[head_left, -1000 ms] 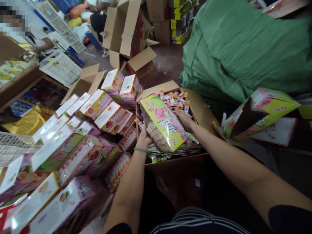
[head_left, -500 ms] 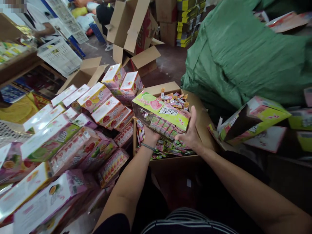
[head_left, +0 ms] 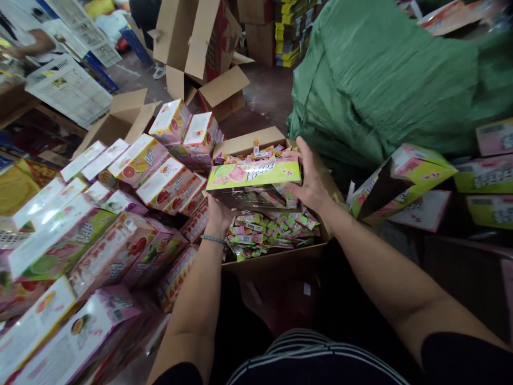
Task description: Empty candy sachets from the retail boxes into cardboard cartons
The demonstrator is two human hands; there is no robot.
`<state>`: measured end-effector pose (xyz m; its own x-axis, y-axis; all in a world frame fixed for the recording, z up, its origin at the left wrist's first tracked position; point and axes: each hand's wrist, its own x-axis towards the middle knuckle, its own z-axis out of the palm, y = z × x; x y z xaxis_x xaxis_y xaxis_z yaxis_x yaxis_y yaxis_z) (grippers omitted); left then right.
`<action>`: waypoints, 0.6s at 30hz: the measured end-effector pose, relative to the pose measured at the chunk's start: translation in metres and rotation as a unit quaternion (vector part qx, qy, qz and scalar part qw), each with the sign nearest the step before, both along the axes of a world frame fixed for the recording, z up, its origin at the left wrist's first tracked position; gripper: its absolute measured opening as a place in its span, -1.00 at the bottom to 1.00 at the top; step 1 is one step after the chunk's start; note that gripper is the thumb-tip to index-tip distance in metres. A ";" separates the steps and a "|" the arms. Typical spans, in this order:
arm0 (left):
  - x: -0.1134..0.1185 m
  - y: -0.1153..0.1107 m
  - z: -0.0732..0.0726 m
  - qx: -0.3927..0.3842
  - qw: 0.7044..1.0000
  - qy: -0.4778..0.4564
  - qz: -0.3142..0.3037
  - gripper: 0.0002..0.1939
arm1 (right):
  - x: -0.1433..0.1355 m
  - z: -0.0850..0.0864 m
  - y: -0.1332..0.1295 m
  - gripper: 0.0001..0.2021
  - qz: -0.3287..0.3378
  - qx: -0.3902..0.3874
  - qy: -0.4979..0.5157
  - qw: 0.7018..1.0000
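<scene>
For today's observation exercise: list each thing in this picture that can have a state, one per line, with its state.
Green display box: held level between both hands, above the carton.
Left hand: grip on the box's left end.
Right hand: grip on its right end.
Carton: open, holding loose sachets.
Empty green box: on its side, open.
</scene>
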<state>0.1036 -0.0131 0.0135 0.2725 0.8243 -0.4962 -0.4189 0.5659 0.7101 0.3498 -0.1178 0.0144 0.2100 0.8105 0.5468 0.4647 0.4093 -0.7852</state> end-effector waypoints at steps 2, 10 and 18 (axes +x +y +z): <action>0.003 -0.005 -0.003 0.000 1.000 0.002 -0.028 -0.31 | -0.002 0.004 0.000 0.06 -0.016 -0.002 0.004 1.000; -0.018 -0.001 0.006 0.066 0.995 0.049 -0.063 -0.23 | -0.009 0.016 -0.007 0.05 -0.007 0.050 -0.020 0.999; -0.033 -0.019 0.040 0.151 0.983 -0.013 -0.099 -0.38 | -0.007 0.025 -0.011 0.06 0.030 0.082 -0.015 0.996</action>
